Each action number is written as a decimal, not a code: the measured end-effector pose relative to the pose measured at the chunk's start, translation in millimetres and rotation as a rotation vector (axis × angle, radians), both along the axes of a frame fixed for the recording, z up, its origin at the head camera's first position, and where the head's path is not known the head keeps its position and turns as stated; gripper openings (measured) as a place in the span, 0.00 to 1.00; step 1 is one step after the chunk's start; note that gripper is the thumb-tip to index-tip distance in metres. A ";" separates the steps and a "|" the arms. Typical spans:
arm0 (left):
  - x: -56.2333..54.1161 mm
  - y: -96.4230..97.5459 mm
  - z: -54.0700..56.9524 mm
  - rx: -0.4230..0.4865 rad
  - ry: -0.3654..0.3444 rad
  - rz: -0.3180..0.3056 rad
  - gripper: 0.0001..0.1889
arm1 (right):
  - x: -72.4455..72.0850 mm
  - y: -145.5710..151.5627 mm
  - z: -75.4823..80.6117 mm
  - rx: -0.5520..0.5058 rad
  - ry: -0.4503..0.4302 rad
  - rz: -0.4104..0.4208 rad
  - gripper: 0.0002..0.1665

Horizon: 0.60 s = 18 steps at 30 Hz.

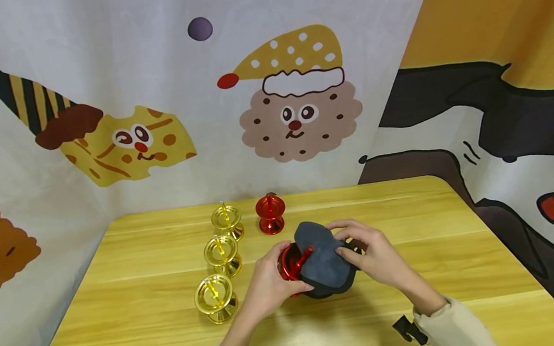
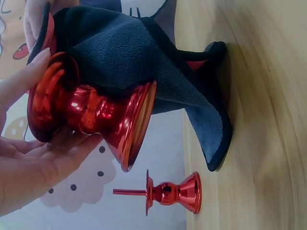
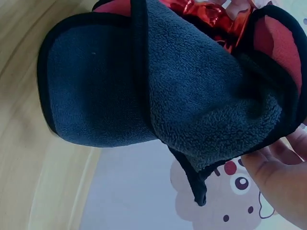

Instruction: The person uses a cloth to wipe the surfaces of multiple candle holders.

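My left hand (image 1: 268,285) grips a shiny red candle holder (image 2: 93,110) by its dish, tilted and lifted over the table. Its spike points up to the right in the head view. A dark grey cloth (image 1: 325,264) with a red underside lies against the holder and partly covers it. The right hand (image 1: 373,255) pinches the cloth's right part between thumb and fingers. In the right wrist view, folds of the cloth (image 3: 206,91) hang down and hide most of the holder.
Three gold candle holders (image 1: 222,253) stand in a row to the left on the wooden table (image 1: 135,293). Behind the hands stands a second red candle holder (image 1: 270,217). A curtain (image 1: 159,46) with cartoon prints hangs at the table's back edge.
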<state>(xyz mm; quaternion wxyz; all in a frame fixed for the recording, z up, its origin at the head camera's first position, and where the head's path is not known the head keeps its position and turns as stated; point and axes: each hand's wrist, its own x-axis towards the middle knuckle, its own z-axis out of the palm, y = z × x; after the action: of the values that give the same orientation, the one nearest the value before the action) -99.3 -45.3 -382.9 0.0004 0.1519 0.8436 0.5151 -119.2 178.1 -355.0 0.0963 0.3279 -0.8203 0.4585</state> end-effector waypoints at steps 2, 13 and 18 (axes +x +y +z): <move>0.6 -1.4 0.1 -0.001 0.001 0.003 0.41 | 1.6 -2.3 -0.5 -0.014 -0.011 0.000 0.14; 1.7 0.3 3.3 -0.025 0.055 -0.031 0.39 | 10.5 -19.4 -9.8 0.076 -0.145 -0.015 0.36; 5.2 -1.9 5.8 0.048 -0.049 -0.070 0.42 | 8.8 -19.9 -13.5 0.100 -0.080 -0.011 0.34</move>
<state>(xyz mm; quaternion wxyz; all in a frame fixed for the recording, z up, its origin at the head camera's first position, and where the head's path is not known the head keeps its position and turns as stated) -94.1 -47.2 -377.1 0.0355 0.1687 0.8248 0.5385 -110.4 158.2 -368.4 0.0496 0.3094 -0.8471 0.4292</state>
